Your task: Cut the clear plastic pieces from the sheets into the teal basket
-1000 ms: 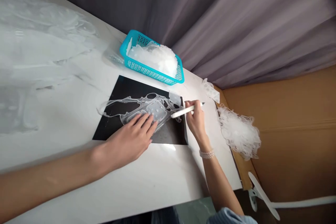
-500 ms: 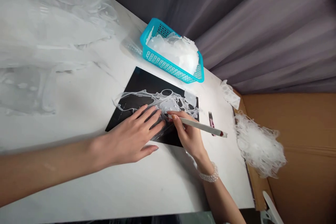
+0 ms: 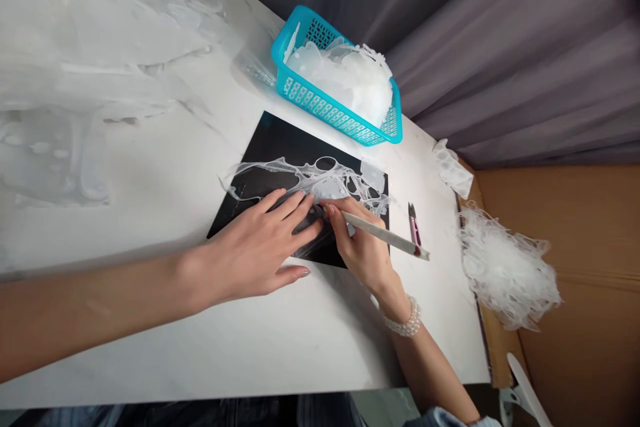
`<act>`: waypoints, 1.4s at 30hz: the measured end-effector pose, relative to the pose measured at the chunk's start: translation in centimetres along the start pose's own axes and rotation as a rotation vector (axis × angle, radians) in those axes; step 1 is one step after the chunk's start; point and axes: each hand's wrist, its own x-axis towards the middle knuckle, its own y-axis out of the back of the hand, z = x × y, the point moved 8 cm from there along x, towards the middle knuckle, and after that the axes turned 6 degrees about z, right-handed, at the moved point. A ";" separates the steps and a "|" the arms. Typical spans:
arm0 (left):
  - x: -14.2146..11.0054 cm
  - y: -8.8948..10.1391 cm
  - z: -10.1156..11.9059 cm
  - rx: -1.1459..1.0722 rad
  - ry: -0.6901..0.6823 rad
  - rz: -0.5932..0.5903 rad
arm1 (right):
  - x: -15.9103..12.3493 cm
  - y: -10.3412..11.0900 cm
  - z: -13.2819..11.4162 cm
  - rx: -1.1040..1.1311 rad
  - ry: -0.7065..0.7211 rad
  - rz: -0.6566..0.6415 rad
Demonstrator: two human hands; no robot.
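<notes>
A translucent white plastic sheet (image 3: 327, 187), cut through with curved openings, lies across a black mat (image 3: 280, 137). My left hand (image 3: 267, 240) rests flat with spread fingers on the sheet and the near part of the mat. Pinched like a pen in my right hand (image 3: 363, 243) is a slim tool with a pale grey handle (image 3: 385, 233). Its tip meets the sheet close to my left fingertips, where my fingers hide its shape. Small thread snips (image 3: 414, 223) with a pinkish handle lie to the right of the mat.
Behind the mat stands a turquoise basket (image 3: 330, 110) heaped with translucent white pieces (image 3: 350, 83). More translucent sheets (image 3: 115, 27) cover the table's left side. At the right edge, a tangle of white scraps (image 3: 507, 267) hangs by a cardboard box (image 3: 590, 233). A grey curtain (image 3: 500, 53) hangs behind.
The camera view has shifted slightly, so the table and basket sit higher and farther right. The tool's rear end has swung a little toward me. Both hands stay over the sheet.
</notes>
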 end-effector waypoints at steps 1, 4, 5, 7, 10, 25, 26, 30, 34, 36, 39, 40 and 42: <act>0.0 0.0 0.1 0.004 -0.004 -0.004 | -0.5 0.2 -0.1 -0.003 0.000 -0.004; -0.2 0.2 0.4 0.010 -0.025 -0.012 | -1.9 0.8 -0.6 -0.009 0.008 -0.009; -0.3 0.3 0.5 0.013 -0.030 -0.013 | -2.2 0.8 -0.8 -0.015 0.014 -0.008; -0.6 0.3 0.7 0.023 -0.033 -0.016 | -2.5 0.5 -1.0 -0.030 0.044 -0.007; -0.9 0.4 0.9 0.037 -0.023 -0.005 | -2.3 -0.1 -1.2 -0.041 0.117 0.022; -0.3 0.1 0.7 0.074 0.074 0.033 | -2.2 -1.8 -0.9 -0.202 0.285 0.036; -0.4 0.0 0.7 0.077 0.076 0.036 | -2.1 -2.0 -0.9 -0.217 0.289 0.009; -0.4 -0.1 0.9 0.102 0.064 0.070 | -1.7 -2.2 -1.0 -0.236 0.288 -0.103; -0.3 0.0 0.8 0.133 0.066 0.096 | -1.4 -1.9 -1.5 -0.248 0.298 -0.150; -0.3 0.0 0.9 0.130 0.064 0.111 | -1.4 -2.1 -1.7 -0.244 0.295 -0.149; -0.3 0.0 1.0 0.120 0.056 0.135 | -1.1 -2.5 -1.7 -0.167 0.282 -0.134; -0.4 0.0 1.0 0.119 0.055 0.135 | -0.9 -2.4 -1.3 -0.105 0.257 -0.116; -0.4 -0.1 1.0 0.121 0.059 0.121 | -0.2 -0.7 1.5 0.073 0.091 0.013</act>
